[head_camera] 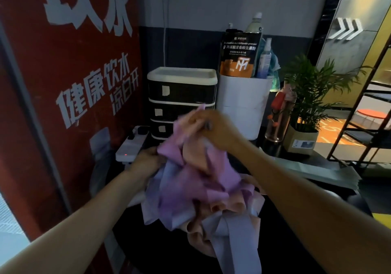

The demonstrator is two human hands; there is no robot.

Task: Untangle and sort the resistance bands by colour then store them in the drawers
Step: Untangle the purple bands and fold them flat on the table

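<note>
Two bare hands lift a tangled bundle of resistance bands [196, 180] over a dark tabletop [169, 250].

At nine o'clock stands a red wall panel [63, 72] with white lettering. The left hand [146, 160] grips the bundle's left edge, fingers curled into purple fabric. Purple, peach and pale blue bands sit at centre, hanging towards six o'clock. At twelve o'clock is a closed black-and-white drawer unit [182, 98]. The right hand [213, 129] pinches bands above the bundle. At two o'clock stand a white bin [243, 104] and a potted plant [306, 96].
</note>
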